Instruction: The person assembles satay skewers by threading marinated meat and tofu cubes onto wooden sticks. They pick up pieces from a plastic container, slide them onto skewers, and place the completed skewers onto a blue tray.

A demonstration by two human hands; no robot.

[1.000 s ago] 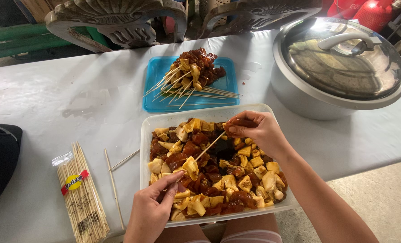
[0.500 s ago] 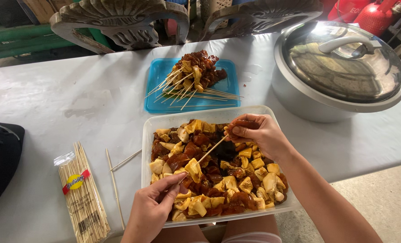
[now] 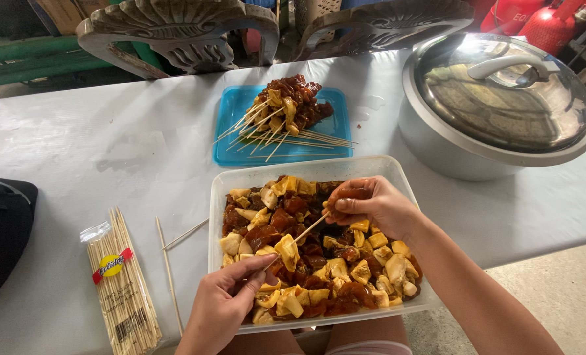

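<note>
Bamboo skewer (image 3: 299, 235) was pinched by the left hand (image 3: 224, 304); the right hand (image 3: 370, 205) gripped meat (image 3: 345, 195) above the tub (image 3: 306, 168).

Blue tray (image 3: 230, 125), brown and yellow chunks (image 3: 313, 253), silver pot (image 3: 437, 141), white tablecloth (image 3: 109, 144), pale skewers (image 3: 119, 289).
</note>
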